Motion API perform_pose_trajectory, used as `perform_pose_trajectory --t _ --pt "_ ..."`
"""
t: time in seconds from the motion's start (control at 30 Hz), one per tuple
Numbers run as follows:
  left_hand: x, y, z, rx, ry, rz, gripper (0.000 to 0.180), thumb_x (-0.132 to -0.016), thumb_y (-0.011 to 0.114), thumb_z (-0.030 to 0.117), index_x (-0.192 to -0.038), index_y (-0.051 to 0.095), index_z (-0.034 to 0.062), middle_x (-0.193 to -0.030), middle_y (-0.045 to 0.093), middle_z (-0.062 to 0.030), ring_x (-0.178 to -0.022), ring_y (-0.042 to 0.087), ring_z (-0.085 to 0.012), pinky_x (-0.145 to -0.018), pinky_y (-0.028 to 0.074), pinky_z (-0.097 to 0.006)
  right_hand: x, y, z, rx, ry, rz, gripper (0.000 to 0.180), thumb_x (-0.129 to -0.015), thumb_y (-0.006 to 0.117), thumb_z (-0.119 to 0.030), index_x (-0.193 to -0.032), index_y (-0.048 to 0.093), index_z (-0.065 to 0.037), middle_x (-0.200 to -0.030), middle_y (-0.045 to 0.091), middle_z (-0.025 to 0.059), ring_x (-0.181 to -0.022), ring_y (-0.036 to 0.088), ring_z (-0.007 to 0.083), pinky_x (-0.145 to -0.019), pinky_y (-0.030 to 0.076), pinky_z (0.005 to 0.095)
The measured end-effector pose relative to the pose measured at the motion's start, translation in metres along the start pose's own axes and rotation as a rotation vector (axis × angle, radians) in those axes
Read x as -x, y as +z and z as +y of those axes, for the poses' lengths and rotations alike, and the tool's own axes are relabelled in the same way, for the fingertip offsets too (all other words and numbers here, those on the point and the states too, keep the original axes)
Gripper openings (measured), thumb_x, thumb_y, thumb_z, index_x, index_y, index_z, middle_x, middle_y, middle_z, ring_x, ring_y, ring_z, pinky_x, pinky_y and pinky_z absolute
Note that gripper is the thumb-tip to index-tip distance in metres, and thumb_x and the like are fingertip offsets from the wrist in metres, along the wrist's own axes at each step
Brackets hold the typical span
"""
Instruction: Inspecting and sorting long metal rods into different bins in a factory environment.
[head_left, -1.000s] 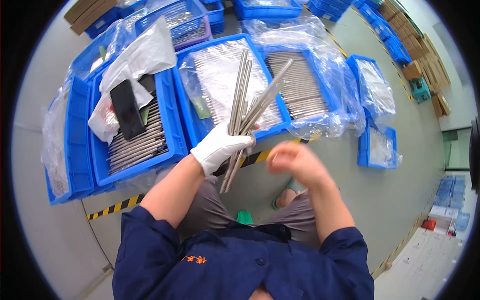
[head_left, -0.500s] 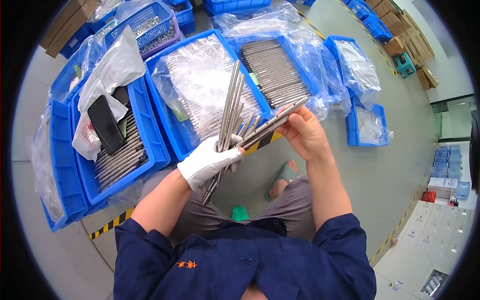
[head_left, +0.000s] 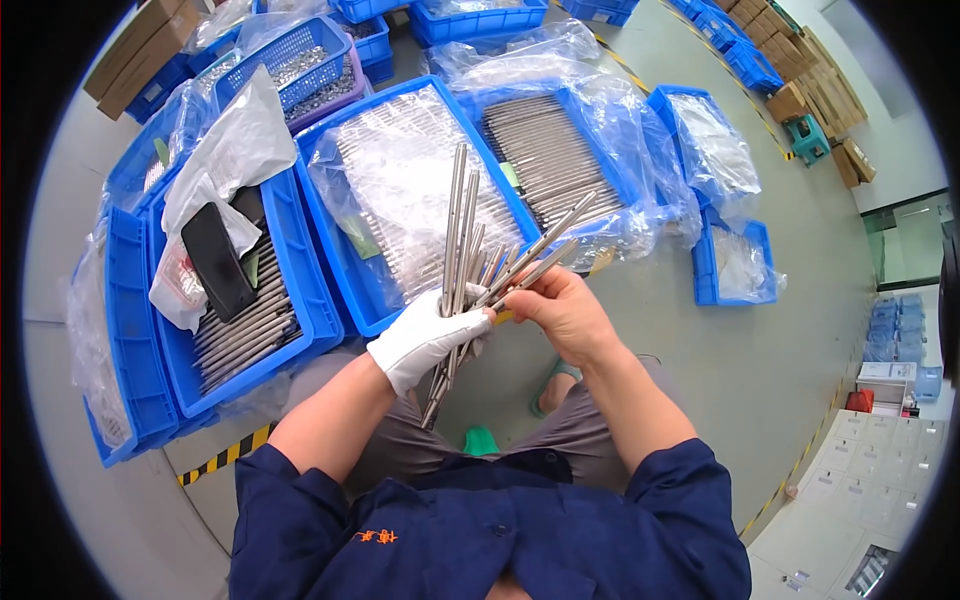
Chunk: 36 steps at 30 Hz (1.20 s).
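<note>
My left hand [head_left: 425, 338], in a white glove with the thumb tip bare, is wrapped round a loose bundle of slim metal rods [head_left: 458, 235]. The rods fan out above the fist, and their lower ends stick out beneath it. My bare right hand [head_left: 568, 318] pinches one rod [head_left: 546, 260] on the right side of the bundle, close to the left thumb. Behind the bundle, a blue bin [head_left: 345, 285] holds rows of rods under clear plastic. Farther right, another blue bin [head_left: 612, 165] carries darker rods stacked side by side.
At the left, a blue bin [head_left: 310, 270] of rods has a black phone-like slab [head_left: 217, 262] and white plastic bags on top. A blue basket [head_left: 285, 75] of small metal parts stands behind. Smaller blue bins [head_left: 708, 285] sit at the right, and yellow-black tape [head_left: 228, 458] marks the floor.
My right hand has moved left and down, from the rods' outer ends to near my left hand. The rods on the right now spread apart. My left hand keeps its hold.
</note>
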<state>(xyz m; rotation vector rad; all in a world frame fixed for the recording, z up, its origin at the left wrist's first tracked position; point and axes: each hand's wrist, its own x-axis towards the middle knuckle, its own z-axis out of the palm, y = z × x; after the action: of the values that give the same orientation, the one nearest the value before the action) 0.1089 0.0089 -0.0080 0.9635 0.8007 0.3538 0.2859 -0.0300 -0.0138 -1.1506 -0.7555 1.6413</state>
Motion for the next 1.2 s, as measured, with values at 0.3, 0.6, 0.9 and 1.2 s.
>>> perform_pose_trajectory --t 0.3,0.6,0.9,1.2 --pt "0.004 -0.003 0.003 0.129 0.054 0.066 0.03 -0.071 0.064 0.015 -0.096 0.052 0.0046 -0.076 0.053 -0.0013 -0.068 0.051 -0.0086 -0.059 0.04 -0.021 -0.005 -0.012 -0.008 -0.036 -0.105 0.192 0.015 -0.077 0.059 -0.008 -0.091 0.058 -0.003 -0.075 0.058 0.0012 -0.063 0.049 0.0067 -0.059 0.041 0.019" --pt "0.0 -0.001 -0.002 0.167 0.145 0.116 0.024 -0.071 0.062 0.014 -0.092 0.054 0.0051 -0.077 0.053 -0.0011 -0.068 0.049 -0.0091 -0.061 0.04 -0.023 -0.007 -0.001 0.008 0.001 -0.077 0.112 0.013 -0.079 0.057 -0.012 -0.088 0.057 -0.003 -0.071 0.055 -0.001 -0.061 0.047 0.0055 -0.057 0.04 0.0193" --pt "0.0 -0.006 0.002 0.306 0.123 -0.004 0.037 -0.067 0.067 0.013 -0.098 0.05 0.0047 -0.095 0.056 -0.0109 -0.086 0.054 -0.0173 -0.076 0.043 -0.028 0.003 0.007 0.009 -0.106 0.466 -0.312 0.013 -0.078 0.058 -0.015 -0.082 0.055 -0.004 -0.067 0.055 0.0017 -0.057 0.052 0.0086 -0.057 0.044 0.0218" --pt "0.001 -0.028 0.01 0.164 0.231 0.065 0.032 -0.066 0.063 0.008 -0.095 0.051 0.0053 -0.084 0.056 -0.008 -0.082 0.053 -0.0153 -0.071 0.041 -0.024 0.026 0.031 0.026 0.188 0.586 -0.731 0.019 -0.074 0.062 -0.009 -0.089 0.056 -0.001 -0.079 0.06 0.0044 -0.072 0.055 0.0095 -0.067 0.044 0.0226"
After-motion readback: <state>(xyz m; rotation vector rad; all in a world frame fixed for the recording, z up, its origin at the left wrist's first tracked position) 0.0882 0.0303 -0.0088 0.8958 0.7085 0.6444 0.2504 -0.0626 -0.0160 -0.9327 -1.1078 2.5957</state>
